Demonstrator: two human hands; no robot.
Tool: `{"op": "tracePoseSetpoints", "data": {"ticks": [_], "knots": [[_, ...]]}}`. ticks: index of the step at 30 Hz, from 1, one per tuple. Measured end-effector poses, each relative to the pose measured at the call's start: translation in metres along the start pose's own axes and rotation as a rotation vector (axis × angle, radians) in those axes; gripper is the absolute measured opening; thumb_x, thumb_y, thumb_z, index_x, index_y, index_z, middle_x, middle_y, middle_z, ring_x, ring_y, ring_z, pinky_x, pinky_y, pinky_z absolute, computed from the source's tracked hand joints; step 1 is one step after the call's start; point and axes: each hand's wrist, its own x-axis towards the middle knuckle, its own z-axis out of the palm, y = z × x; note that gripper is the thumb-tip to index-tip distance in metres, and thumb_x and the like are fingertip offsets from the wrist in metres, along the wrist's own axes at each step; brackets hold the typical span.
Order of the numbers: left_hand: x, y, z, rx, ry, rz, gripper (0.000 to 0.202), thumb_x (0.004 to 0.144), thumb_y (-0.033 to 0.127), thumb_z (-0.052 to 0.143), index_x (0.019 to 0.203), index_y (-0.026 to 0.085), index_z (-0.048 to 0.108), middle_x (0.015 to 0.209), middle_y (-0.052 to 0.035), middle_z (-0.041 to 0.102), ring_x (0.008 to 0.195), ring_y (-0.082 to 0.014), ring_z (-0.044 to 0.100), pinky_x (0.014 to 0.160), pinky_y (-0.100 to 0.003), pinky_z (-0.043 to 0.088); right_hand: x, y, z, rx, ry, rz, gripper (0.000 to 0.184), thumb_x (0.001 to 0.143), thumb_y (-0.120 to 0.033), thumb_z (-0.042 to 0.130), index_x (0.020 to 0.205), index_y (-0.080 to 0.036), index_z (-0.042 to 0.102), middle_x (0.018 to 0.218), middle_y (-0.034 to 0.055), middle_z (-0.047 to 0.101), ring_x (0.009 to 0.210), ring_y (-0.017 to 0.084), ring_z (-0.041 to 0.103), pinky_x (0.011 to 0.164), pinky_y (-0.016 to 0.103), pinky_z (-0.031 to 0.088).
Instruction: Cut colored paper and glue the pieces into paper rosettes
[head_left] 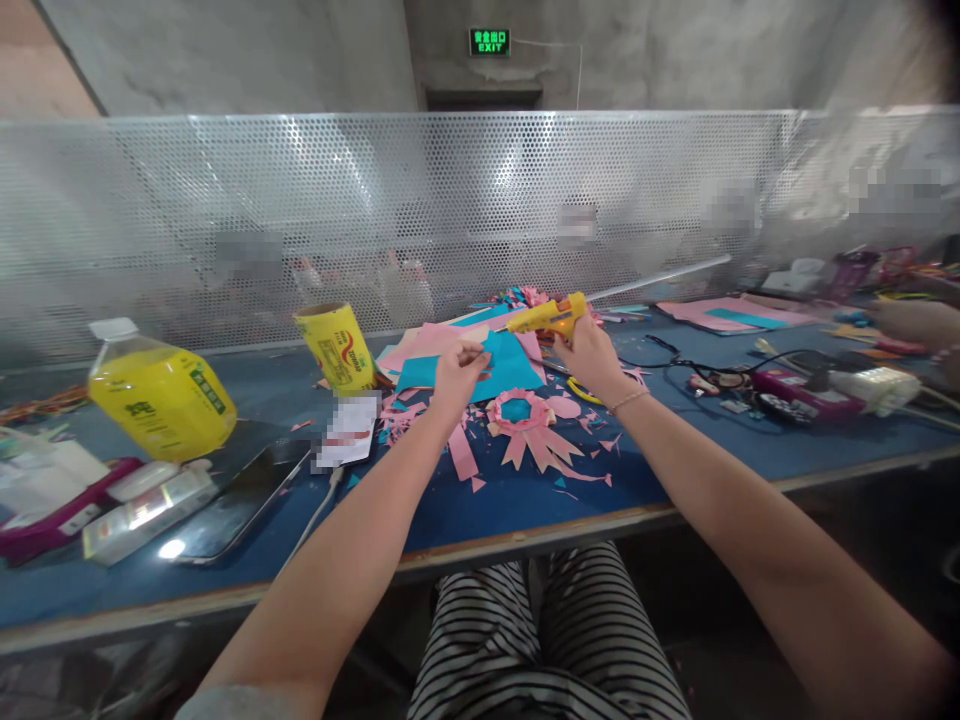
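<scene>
A yellow hot glue gun is gripped in my right hand, its nozzle pointing left, with a clear glue stick jutting out behind. Just left of the nozzle, my left hand is closed in a pinch; whatever its fingertips hold is too small to make out. Beneath both hands lie blue paper and pink paper. A pink paper rosette with a blue centre and notched tails rests on the table in front of them. Pink paper scraps surround it.
On the left stand a yellow bottle and a yellow tube. Phones and a white cable lie nearer. A purple power strip sits to the right, near another person's hand. A perforated metal screen closes the back.
</scene>
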Motion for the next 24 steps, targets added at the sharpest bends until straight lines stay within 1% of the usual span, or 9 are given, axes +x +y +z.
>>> {"op": "tracePoseSetpoints", "data": {"ticks": [4, 8, 13, 17, 20, 24], "knots": [[0.0018, -0.0028, -0.0007, -0.018, -0.004, -0.007, 0.023, 0.061, 0.026, 0.068, 0.074, 0.017, 0.052, 0.062, 0.0019, 0.059, 0.055, -0.0104, 0.058, 0.055, -0.025, 0.050, -0.0001, 0.0002, -0.0003, 0.006, 0.021, 0.007, 0.026, 0.080, -0.030, 0.037, 0.099, -0.012, 0.044, 0.090, 0.0163, 0.057, 0.083, 0.027, 0.056, 0.068, 0.037, 0.042], [0.0024, -0.0035, -0.0007, -0.024, -0.002, -0.016, 0.023, 0.061, 0.026, 0.069, 0.073, 0.016, 0.052, 0.060, 0.0022, 0.058, 0.054, -0.0102, 0.057, 0.054, -0.025, 0.050, 0.0000, -0.0006, -0.0012, -0.004, 0.000, 0.018, 0.026, 0.080, -0.030, 0.038, 0.097, -0.011, 0.044, 0.089, 0.0171, 0.057, 0.083, 0.028, 0.056, 0.069, 0.037, 0.042], [0.0015, -0.0008, -0.0002, -0.021, 0.008, -0.010, 0.022, 0.060, 0.026, 0.069, 0.071, 0.016, 0.052, 0.058, 0.0032, 0.057, 0.053, -0.0089, 0.056, 0.052, -0.023, 0.050, 0.0002, -0.0001, 0.0000, -0.016, -0.016, -0.007, 0.025, 0.081, -0.028, 0.037, 0.097, -0.012, 0.044, 0.091, 0.0169, 0.056, 0.084, 0.027, 0.055, 0.069, 0.037, 0.042], [0.0009, 0.0005, -0.0003, -0.012, 0.013, -0.003, 0.018, 0.062, 0.022, 0.067, 0.072, 0.016, 0.053, 0.060, 0.0026, 0.057, 0.054, -0.0102, 0.057, 0.053, -0.026, 0.050, 0.0004, 0.0002, 0.0005, -0.020, -0.020, -0.013, 0.023, 0.080, -0.027, 0.037, 0.096, -0.011, 0.044, 0.091, 0.0169, 0.056, 0.083, 0.027, 0.056, 0.068, 0.037, 0.043], [0.0004, 0.0008, -0.0006, -0.009, 0.014, 0.004, 0.017, 0.063, 0.021, 0.066, 0.073, 0.016, 0.053, 0.060, 0.0024, 0.057, 0.054, -0.0104, 0.057, 0.054, -0.026, 0.050, 0.0005, 0.0005, 0.0005, -0.011, -0.002, -0.019, 0.022, 0.080, -0.026, 0.037, 0.095, -0.012, 0.044, 0.088, 0.0157, 0.056, 0.080, 0.026, 0.055, 0.067, 0.036, 0.042], [0.0007, 0.0002, -0.0018, -0.013, 0.018, 0.024, 0.022, 0.061, 0.025, 0.069, 0.073, 0.016, 0.053, 0.060, 0.0028, 0.057, 0.054, -0.0093, 0.056, 0.053, -0.024, 0.050, 0.0012, 0.0031, 0.0019, 0.017, 0.036, -0.035, 0.022, 0.080, -0.028, 0.038, 0.093, -0.012, 0.044, 0.084, 0.0158, 0.057, 0.075, 0.026, 0.055, 0.063, 0.036, 0.041]]}}
